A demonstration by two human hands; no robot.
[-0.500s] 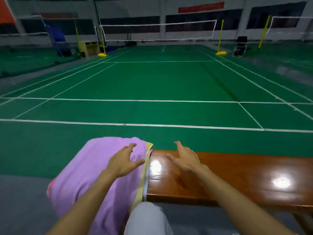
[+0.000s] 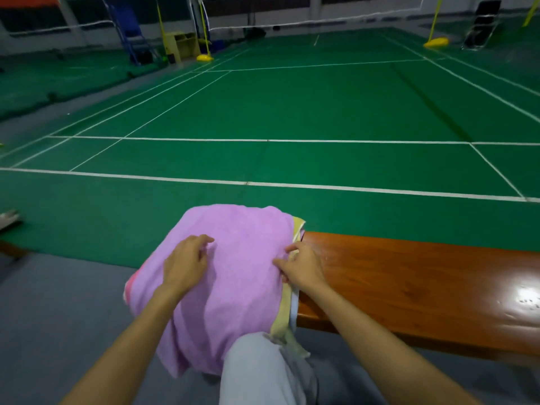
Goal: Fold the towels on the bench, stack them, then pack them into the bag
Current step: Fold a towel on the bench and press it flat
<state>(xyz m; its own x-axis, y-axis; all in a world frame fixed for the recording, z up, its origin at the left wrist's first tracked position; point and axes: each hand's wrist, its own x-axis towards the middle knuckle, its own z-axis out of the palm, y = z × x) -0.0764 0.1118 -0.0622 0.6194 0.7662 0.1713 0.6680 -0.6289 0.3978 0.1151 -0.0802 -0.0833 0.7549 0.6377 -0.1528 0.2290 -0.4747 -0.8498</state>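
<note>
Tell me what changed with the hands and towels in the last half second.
The right hand moved left off the bare bench to the right edge of the purple towel, where its fingers now curl and pinch it. The left hand stayed resting on top of it. The purple towel stayed at the bench end.

Green court (image 2: pixel 292 112), far net (image 2: pixel 321 10), yellow post base (image 2: pixel 204 57), perhaps a blue umpire chair (image 2: pixel 131 33)
</note>
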